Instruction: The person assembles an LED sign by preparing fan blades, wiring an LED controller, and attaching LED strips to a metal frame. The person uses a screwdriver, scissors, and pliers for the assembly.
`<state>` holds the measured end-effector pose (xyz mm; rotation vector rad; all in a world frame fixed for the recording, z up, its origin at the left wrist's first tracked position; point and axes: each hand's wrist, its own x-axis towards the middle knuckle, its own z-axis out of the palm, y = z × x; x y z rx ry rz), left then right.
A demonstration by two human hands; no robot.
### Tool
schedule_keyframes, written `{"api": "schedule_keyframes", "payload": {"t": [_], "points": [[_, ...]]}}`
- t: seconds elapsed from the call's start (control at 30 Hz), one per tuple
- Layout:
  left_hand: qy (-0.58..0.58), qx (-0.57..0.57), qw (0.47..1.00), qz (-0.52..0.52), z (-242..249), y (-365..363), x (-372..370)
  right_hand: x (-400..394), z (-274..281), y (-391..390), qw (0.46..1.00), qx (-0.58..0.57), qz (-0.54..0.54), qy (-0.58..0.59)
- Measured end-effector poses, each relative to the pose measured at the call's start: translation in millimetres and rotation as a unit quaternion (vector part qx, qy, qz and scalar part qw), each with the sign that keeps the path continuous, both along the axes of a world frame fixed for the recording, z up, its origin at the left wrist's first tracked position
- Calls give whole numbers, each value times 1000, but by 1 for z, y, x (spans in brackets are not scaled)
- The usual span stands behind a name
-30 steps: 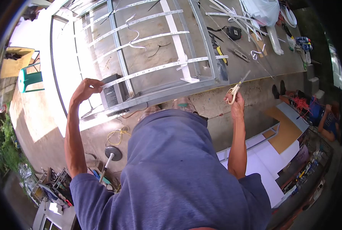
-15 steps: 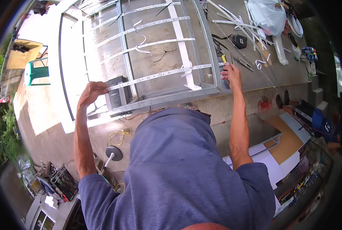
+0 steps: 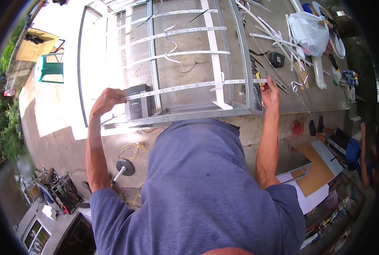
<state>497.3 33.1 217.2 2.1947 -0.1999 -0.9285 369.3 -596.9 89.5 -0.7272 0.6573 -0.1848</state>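
A long white LED strip [image 3: 176, 89] with small round and dark marks stretches across the near side of a metal frame [image 3: 249, 63]. My left hand [image 3: 108, 100] pinches its left end, above a dark ribbed box [image 3: 137, 103]. At the other end, beyond the frame's right side, my right hand [image 3: 271, 92] holds the strip tip between thumb and fingers. A white crossbar [image 3: 213, 51] runs beneath the strip, with a thin white tie looped near their crossing. Farther away, several similar strips [image 3: 178, 32] lie across the frame, some with loose ties hanging from them.
Right of the frame, the table [image 3: 325, 95] bears a tape measure [image 3: 276, 59], loose white strips and a plastic bag [image 3: 309, 33]. A green stool [image 3: 49, 68] stands at left. Another person [image 3: 354, 148] is at far right. Yellow cord [image 3: 134, 148] lies on the floor.
My right hand's fingers, spread near the strip's right end before, are now closed on its tip. My left hand keeps its pinch. The whole view has shifted, moving the frame rightward in the picture.
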Motion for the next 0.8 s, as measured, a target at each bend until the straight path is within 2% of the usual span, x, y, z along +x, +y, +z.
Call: {"api": "schedule_keyframes", "payload": {"t": [0.13,0.23,0.3,0.4,0.5,0.6,0.7,0.73,0.8], "points": [[8,12,1000,12,35,-10,-4,-14,1,-10,993,-11,10,-120],[-57,34,998,-10,36,-7,-14,-22,6,-8,986,0,40,-162],[-61,50,997,-4,32,-3,-16,-25,10,-5,983,-5,56,-176],[-68,153,986,13,34,6,-18,-24,11,6,984,16,126,-126],[-100,233,967,34,12,25,-23,-20,-3,25,985,-84,149,-14],[-206,182,958,82,-16,43,-29,-13,-7,38,976,-89,195,34],[-381,235,894,36,1,27,-38,-8,10,61,974,-107,191,54],[-317,255,913,37,13,18,-38,-10,7,58,974,-107,194,51],[-228,147,960,72,19,3,-41,-8,3,55,973,-104,201,42]]}}
